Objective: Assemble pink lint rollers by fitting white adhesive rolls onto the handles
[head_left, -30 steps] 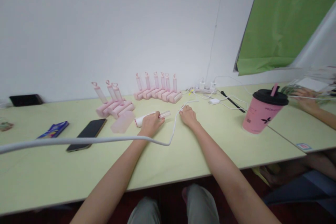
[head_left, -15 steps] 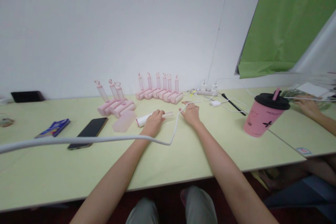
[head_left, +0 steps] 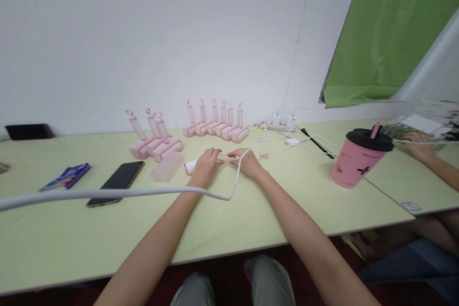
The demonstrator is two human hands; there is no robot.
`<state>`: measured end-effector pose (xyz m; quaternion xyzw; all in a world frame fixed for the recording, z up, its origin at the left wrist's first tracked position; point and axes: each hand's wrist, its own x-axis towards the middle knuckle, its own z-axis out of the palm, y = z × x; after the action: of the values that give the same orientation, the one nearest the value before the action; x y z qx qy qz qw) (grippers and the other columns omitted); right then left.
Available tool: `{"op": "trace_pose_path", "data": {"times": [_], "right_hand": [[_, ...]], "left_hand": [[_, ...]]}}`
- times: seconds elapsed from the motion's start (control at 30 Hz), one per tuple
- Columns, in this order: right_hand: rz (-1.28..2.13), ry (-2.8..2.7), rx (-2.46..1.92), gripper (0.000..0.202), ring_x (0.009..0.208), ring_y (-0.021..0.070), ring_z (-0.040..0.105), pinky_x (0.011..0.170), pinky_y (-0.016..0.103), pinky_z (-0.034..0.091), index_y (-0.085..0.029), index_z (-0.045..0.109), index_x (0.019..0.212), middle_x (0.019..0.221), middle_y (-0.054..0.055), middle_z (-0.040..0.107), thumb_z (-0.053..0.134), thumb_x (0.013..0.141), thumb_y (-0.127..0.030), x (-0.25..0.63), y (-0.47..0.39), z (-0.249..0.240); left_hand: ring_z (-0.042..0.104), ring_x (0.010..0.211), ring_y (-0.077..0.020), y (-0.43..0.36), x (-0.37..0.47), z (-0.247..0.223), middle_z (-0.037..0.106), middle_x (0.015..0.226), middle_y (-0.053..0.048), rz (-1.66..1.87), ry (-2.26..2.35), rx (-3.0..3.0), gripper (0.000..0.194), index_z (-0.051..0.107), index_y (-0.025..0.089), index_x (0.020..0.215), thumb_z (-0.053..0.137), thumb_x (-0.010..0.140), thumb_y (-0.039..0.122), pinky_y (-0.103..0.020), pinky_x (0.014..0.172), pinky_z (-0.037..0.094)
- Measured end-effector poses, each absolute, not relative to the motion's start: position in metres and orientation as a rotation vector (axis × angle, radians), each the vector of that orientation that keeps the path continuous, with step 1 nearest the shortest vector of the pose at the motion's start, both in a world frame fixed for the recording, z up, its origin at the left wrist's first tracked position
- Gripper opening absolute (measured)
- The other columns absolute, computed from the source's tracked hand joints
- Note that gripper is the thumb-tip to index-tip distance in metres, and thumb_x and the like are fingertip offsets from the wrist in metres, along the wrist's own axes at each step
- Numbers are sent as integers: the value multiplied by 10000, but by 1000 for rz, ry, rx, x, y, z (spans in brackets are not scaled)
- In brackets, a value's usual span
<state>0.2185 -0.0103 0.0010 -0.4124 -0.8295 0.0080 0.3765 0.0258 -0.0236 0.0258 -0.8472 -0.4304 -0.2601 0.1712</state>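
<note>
Two bare forearms reach forward over a pale table (head_left: 233, 220), and a clear tube (head_left: 224, 158) lies directly between the hands, its long axis running sideways from one to the other. The left hand (head_left: 207, 166) is curled over a white cylinder (head_left: 190, 167), which pokes out on its outer side in line with the tube; the palm hides whether they join. The right hand (head_left: 248, 161) appears to pinch the tube's right end. Both hands seem about equally near it. A small pink piece (head_left: 264, 155) lies just right of the right hand. Beyond both hands stand upright pink-capped tubes (head_left: 215, 111).
</note>
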Motion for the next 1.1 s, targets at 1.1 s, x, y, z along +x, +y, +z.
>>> {"op": "trace_pose_path", "data": {"times": [1.1], "right_hand": [[535,-1817,-851,358,960,163,588,829,299,470,-194,604,1120,1082,67,640,432,868,-381,206,-13,23]], "left_hand": [[593,835,-214,-29,25,42,627,985,-66,-932,-1549,-2697,490,473,192,1142,412,804,542,-307,707,429]]}}
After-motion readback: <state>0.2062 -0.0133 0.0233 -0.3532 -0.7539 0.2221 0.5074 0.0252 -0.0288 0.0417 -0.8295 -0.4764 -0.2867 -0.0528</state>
